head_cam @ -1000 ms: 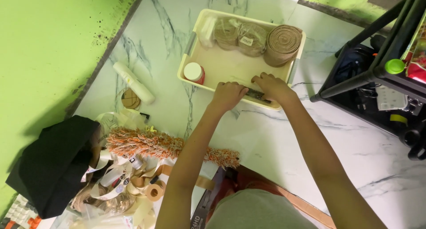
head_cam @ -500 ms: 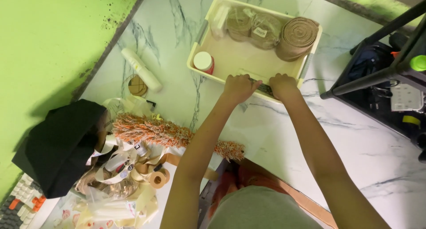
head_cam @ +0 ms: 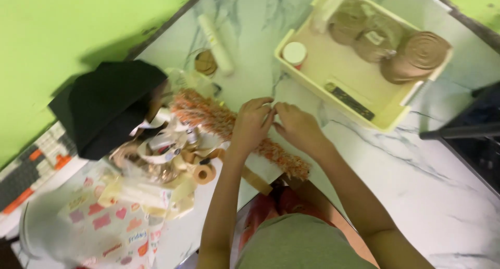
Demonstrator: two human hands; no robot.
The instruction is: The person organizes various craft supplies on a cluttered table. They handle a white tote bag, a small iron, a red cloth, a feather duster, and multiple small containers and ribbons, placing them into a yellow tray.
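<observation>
Both hands together over the marble table [head_cam: 442,196], just in front of the yellow tray [head_cam: 333,66]: left hand [head_cam: 252,124] and right hand [head_cam: 297,126] fingertip to fingertip, pinching at something small between them, too blurred to name. Fingers curled, neither hand flat or slack; whether anything is actually gripped cannot be told. Directly beneath the hands, the orange fringe trim [head_cam: 229,126], laid out diagonally on the table, one end near the black cloth [head_cam: 109,105], the other by the table edge. Work on the trim seemingly in hand, judging by the fingers meeting right over it. In the tray: twine rolls [head_cam: 416,55], a small white-capped jar [head_cam: 295,53], a dark flat strip [head_cam: 349,99], all untouched at present. To the left, a heap of tape rolls and ribbon [head_cam: 172,154], unsorted, plus a white tube [head_cam: 217,37] near the green wall [head_cam: 62,29]. Much apparently left; nothing visibly finished.
</observation>
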